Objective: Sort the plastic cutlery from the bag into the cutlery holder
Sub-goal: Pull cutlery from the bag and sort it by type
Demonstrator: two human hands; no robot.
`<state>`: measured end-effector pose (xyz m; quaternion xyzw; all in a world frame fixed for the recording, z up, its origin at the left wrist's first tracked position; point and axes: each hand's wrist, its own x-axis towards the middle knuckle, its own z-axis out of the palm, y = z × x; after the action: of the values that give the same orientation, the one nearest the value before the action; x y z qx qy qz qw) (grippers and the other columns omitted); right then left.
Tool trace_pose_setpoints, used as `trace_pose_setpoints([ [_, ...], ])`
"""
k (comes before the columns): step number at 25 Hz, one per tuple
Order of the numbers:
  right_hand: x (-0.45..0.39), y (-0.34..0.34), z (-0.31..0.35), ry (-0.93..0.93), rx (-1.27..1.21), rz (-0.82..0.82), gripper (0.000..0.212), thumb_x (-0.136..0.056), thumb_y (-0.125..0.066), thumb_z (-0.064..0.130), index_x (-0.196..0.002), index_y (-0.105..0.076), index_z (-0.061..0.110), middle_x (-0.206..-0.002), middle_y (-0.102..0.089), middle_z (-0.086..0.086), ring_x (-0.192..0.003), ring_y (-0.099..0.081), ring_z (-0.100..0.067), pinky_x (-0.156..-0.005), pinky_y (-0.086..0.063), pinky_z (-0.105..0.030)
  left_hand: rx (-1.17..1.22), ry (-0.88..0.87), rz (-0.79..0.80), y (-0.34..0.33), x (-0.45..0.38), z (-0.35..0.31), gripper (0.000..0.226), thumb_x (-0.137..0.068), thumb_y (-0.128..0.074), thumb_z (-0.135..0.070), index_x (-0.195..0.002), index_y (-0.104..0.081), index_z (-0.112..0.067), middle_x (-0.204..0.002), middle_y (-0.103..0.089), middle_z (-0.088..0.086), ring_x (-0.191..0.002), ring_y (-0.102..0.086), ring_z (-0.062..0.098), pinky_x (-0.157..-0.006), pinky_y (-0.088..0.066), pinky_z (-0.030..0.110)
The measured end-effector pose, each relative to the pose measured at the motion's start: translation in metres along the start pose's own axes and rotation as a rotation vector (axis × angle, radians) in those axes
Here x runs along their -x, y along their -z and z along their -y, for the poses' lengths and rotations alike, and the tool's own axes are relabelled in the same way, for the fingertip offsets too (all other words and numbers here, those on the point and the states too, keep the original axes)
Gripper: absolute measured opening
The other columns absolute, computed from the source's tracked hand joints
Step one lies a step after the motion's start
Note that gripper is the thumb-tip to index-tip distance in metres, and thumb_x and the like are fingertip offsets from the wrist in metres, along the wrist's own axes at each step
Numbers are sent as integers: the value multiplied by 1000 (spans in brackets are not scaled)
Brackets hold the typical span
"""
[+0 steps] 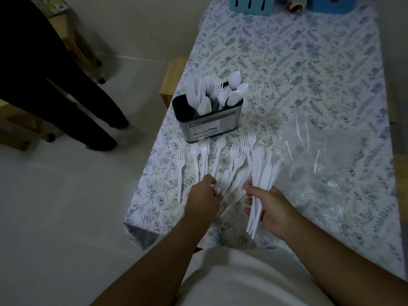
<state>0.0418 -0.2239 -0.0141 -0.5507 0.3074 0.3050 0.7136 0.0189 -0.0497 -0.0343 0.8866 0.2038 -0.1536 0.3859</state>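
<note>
A steel cutlery holder (212, 125) with a dark rim stands near the table's left edge, filled with white plastic knives, forks and spoons. Several loose white forks and spoons (217, 157) lie fanned out on the floral cloth in front of it. My right hand (270, 208) grips a bundle of white plastic knives (262, 180), points away from me. My left hand (204, 195) rests on the handle ends of the loose pieces, fingers curled around one of them. The clear plastic bag (326, 160) lies flat to the right.
The table (309, 62) wears a floral cloth. At its far end stand a teal cutlery box (251, 5), a blue container (331, 4) and a small jar (297, 5). A person in dark trousers (55, 89) stands on the floor to the left, near wooden furniture.
</note>
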Motion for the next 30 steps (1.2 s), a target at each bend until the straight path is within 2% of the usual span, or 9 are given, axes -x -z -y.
trace_pose_setpoints([
  [3, -2, -2, -3, -11, 26, -30, 12, -94, -71, 19, -102, -70, 10, -78, -60, -6, -71, -61, -22, -69, -56, -40, 91, 84, -4, 6, 5, 7, 30, -83, -81, -15, -108, -65, -18, -93, -71, -3, -71, -59, -4, -51, -39, 4],
  [6, -6, -4, -6, 0, 18, -33, 24, -95, -70, 23, -112, -68, 5, -80, -62, -7, -75, -63, -25, -79, -58, -47, 270, 128, -80, 13, 10, 5, 21, -86, -78, -14, -105, -70, -14, -87, -70, -7, -74, -63, -2, -53, -46, 4],
  [8, -6, -7, -7, 27, 24, -11, 28, -96, -69, 22, -116, -67, 3, -85, -68, -9, -79, -67, -25, -84, -58, -51, 422, 134, -89, 16, 16, -5, 19, -86, -78, -15, -104, -72, -13, -86, -73, -4, -76, -68, 5, -61, -53, 11],
  [11, 0, -12, -4, 77, 6, 29, 22, -100, -63, 20, -115, -70, 5, -99, -78, -13, -87, -77, -25, -74, -61, -37, 503, 40, 88, 12, 22, -27, 16, -90, -74, -12, -105, -75, -16, -88, -76, 1, -78, -74, 18, -72, -63, 29],
  [14, 4, -5, 0, 105, -70, 38, 24, -99, -63, 19, -118, -69, 5, -105, -78, -17, -95, -77, -29, -75, -62, -38, 305, -230, 194, 0, 25, -39, 28, -93, -60, -4, -106, -77, -21, -83, -76, -1, -71, -71, 15, -70, -61, 27],
  [19, 7, 17, -2, 150, -120, -8, 27, -97, -65, 13, -122, -69, 5, -112, -77, -14, -104, -74, -28, -91, -57, -42, -122, -700, 84, -19, 12, -41, 26, -88, -51, -9, -97, -75, -9, -85, -63, 10, -77, -58, 22, -66, -53, 36],
  [24, 0, 33, -10, 105, -129, -102, 22, -96, -66, 11, -117, -71, 5, -108, -77, -18, -99, -75, -33, -90, -59, -49, -200, -740, 118, -28, 11, -30, 41, -90, -45, -20, -123, -69, -15, -114, -69, 7, -106, -60, 22, -89, -52, 35],
  [27, -4, 37, -13, 95, -34, -196, 23, -96, -68, 20, -110, -71, 1, -92, -76, -15, -79, -70, -25, -78, -60, -44, -374, -615, 116, -31, 8, -3, 64, -94, -47, -21, -156, -33, -14, -163, -30, 7, -153, -20, 23, -123, -25, 44],
  [30, -4, 34, -12, 77, -13, -230, 28, -97, -67, 29, -102, -68, 1, -81, -67, -11, -64, -61, -21, -63, -55, -37, -416, -443, 131, -30, 10, 13, 74, -99, -45, -29, -161, -8, -19, -168, 8, 2, -154, 15, 24, -126, -3, 42],
])
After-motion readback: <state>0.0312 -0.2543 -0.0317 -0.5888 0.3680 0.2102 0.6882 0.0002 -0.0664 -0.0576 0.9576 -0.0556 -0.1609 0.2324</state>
